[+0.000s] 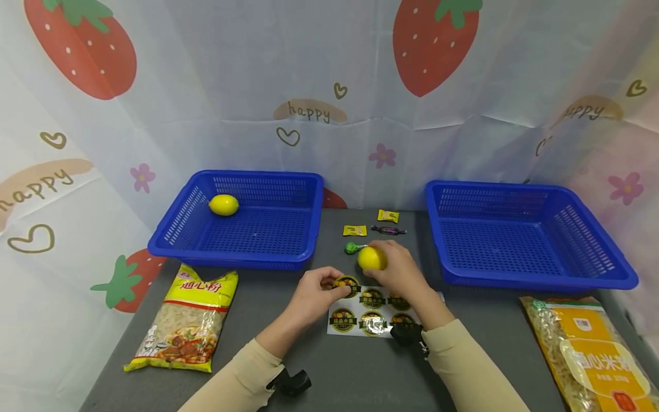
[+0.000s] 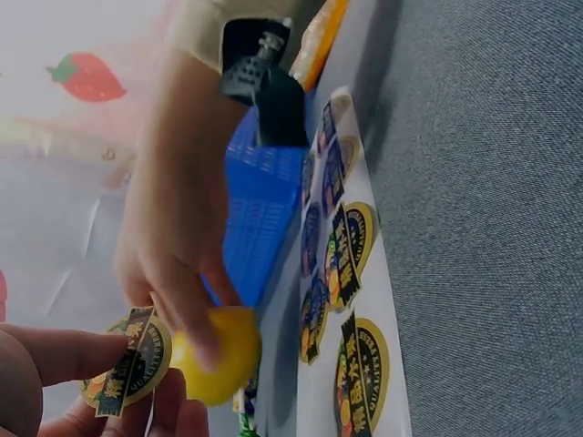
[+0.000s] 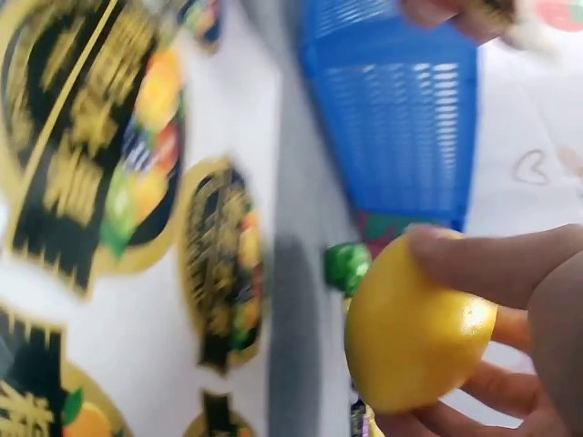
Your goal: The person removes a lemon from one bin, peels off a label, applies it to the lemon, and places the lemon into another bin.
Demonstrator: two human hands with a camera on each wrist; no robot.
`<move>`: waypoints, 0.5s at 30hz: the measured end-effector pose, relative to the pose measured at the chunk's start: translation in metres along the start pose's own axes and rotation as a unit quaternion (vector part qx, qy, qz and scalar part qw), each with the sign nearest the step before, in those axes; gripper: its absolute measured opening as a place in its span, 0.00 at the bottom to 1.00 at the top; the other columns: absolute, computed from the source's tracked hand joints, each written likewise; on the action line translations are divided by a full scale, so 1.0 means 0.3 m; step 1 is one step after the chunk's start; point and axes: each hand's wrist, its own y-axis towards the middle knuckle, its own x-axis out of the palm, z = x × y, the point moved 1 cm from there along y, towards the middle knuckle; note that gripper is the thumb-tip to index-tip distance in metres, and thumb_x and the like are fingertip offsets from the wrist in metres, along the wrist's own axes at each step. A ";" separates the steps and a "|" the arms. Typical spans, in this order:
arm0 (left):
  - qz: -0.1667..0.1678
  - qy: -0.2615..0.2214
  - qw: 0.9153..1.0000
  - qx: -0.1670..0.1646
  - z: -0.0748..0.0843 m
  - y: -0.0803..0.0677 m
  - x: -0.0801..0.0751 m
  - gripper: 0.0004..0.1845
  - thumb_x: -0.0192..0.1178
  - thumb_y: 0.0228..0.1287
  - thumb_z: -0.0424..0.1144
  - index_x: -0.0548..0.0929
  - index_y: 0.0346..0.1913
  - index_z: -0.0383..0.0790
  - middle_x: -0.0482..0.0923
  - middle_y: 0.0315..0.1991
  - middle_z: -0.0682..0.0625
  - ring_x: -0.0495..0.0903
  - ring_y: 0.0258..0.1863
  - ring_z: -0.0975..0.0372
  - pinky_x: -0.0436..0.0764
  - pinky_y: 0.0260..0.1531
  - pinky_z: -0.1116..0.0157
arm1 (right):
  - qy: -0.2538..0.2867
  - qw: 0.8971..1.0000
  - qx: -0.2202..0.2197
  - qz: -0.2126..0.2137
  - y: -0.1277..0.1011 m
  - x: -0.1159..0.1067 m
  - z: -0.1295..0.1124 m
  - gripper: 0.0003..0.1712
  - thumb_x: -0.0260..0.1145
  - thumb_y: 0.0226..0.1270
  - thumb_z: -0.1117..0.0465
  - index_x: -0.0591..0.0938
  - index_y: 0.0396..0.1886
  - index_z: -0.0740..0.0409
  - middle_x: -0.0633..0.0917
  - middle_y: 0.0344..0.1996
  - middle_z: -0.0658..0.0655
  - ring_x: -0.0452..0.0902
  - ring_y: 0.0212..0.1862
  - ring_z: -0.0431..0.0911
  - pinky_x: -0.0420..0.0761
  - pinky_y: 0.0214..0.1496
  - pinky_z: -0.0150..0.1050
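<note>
My right hand grips a yellow lemon just above the table; the lemon shows large in the right wrist view, fingers curled over it. My left hand pinches a round black-and-gold sticker, lifted off the white sticker sheet. In the left wrist view the sticker hangs from my fingertips beside the lemon. The sheet carries several more round stickers. A second lemon lies in the left blue basket.
An empty blue basket stands at the right. Small wrapped candies and a green one lie between the baskets. A pasta bag lies front left, another bag front right. Strawberry-print cloth walls surround the grey table.
</note>
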 end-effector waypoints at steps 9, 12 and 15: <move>-0.009 -0.040 0.999 -0.004 0.010 0.005 0.008 0.11 0.71 0.62 0.34 0.85 0.45 0.35 0.87 0.40 0.45 0.85 0.37 0.62 0.84 0.40 0.65 | 0.271 0.960 0.029 -0.061 -0.073 -0.035 0.019 0.37 0.66 0.73 0.48 0.65 0.77 0.47 0.76 0.65 0.66 0.78 0.61 0.60 0.83 0.55 0.53; -0.013 -0.057 0.998 -0.009 0.014 0.009 0.014 0.12 0.71 0.62 0.35 0.85 0.47 0.35 0.87 0.41 0.44 0.85 0.38 0.62 0.85 0.42 0.61 | 0.352 0.930 0.044 -0.095 -0.096 -0.033 0.034 0.35 0.63 0.76 0.50 0.64 0.78 0.49 0.72 0.68 0.67 0.76 0.62 0.59 0.83 0.57 0.53; -0.016 -0.088 0.996 -0.012 0.018 0.012 0.021 0.14 0.70 0.63 0.35 0.84 0.49 0.32 0.87 0.43 0.41 0.85 0.37 0.61 0.85 0.45 0.55 | 0.391 0.911 0.050 -0.117 -0.122 -0.030 0.037 0.34 0.61 0.77 0.53 0.63 0.78 0.52 0.70 0.70 0.67 0.75 0.63 0.58 0.82 0.59 0.54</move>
